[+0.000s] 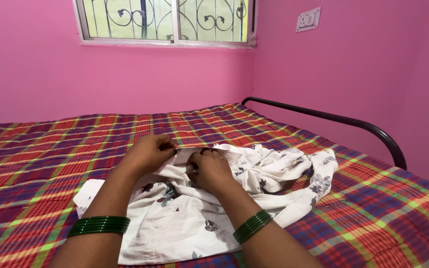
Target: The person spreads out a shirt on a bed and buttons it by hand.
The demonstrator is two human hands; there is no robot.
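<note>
Left hand [147, 151] and right hand [209, 168] both pinch the top edge of the white floral garment [199, 213], fingers closed on cloth; the rest trails below the grip onto the plaid bedsheet [35, 164]. Risk: the bunched right side may slip the pinch.

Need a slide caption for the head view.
Both hands, left and right, pinch a white garment on a plaid bed.

- Light: soft daylight from the window [167, 20] at top; room evenly bright.
- Glare: panes washed pale, slightly overexposed.
- Shadows: faint, soft-edged, under the white cloth [254, 193] folds and beneath both forearms.
- Focus: sharp at centre; bangles [99, 225] at the bottom edge slightly soft.
- Distortion: wide-angle stretch toward corners; bed rail [333, 119] bows.
</note>
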